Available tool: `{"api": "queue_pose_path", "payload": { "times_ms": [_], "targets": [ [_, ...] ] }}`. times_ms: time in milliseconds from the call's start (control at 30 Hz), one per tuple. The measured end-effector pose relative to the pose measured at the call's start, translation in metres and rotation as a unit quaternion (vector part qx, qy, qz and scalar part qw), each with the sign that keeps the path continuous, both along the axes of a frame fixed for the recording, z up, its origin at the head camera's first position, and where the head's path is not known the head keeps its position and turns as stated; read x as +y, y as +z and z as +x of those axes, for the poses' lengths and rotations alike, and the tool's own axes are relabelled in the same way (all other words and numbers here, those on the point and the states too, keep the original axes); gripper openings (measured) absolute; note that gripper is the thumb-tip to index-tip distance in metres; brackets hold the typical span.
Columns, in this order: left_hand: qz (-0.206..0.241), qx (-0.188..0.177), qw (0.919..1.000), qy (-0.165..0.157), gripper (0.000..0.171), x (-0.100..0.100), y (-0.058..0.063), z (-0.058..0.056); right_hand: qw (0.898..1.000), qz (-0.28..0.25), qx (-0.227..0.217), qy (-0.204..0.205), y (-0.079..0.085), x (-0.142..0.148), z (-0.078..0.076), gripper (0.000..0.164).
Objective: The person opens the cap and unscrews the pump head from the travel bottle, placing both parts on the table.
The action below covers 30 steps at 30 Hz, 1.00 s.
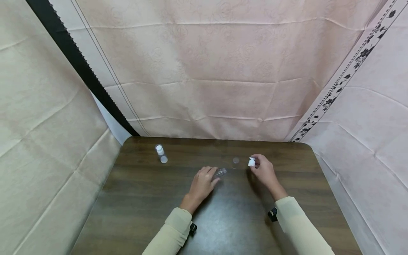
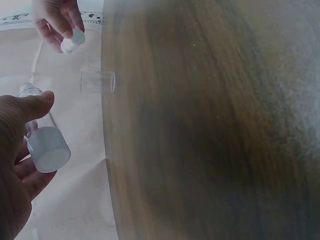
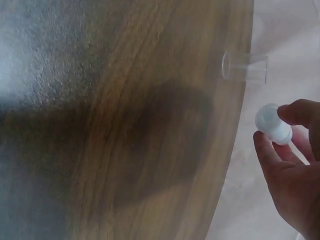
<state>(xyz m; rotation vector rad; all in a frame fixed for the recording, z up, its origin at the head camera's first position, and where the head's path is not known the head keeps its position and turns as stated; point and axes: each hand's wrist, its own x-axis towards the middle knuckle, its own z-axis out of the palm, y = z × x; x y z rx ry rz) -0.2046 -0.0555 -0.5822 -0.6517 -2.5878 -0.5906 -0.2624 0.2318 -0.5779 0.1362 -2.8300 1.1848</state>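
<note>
My left hand [image 1: 201,183] holds a small clear bottle [image 2: 49,147], thumb across its body and fingers behind. The bottle is tilted, its narrow neck uncapped and its frosted-looking bottom facing the left wrist camera. To the right, my right hand [image 1: 264,173] pinches a small white bottle top [image 3: 272,122] between thumb and fingers, above the table. Between the two hands a clear, cup-shaped cover [image 1: 236,160] stands on the table, its see-through wall plain in the left wrist view.
A second small bottle [image 1: 161,153] with a white top stands at the back left of the brown wooden table [image 1: 134,198]. Pale cloth [image 1: 207,71] hangs behind the table's far edge and along both sides.
</note>
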Motion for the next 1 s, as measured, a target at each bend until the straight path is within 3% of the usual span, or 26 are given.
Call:
{"api": "queue_pose_path", "payload": {
  "times_ms": [300,533,1000],
  "targets": [
    [0.001,0.008,1.0000,0.005,0.040,0.002,-0.003,-0.001,0.997,0.059,-0.033,0.036,-0.006,0.002,-0.015,0.042],
    [-0.002,0.003,1.0000,0.005,0.039,0.003,-0.003,-0.001,0.994,0.079,-0.069,0.030,-0.012,0.006,-0.022,0.041],
    [-0.004,-0.009,0.9999,0.010,0.040,0.003,-0.002,-0.001,0.992,0.100,-0.068,0.024,-0.024,0.007,-0.024,0.039]
  ]
}}
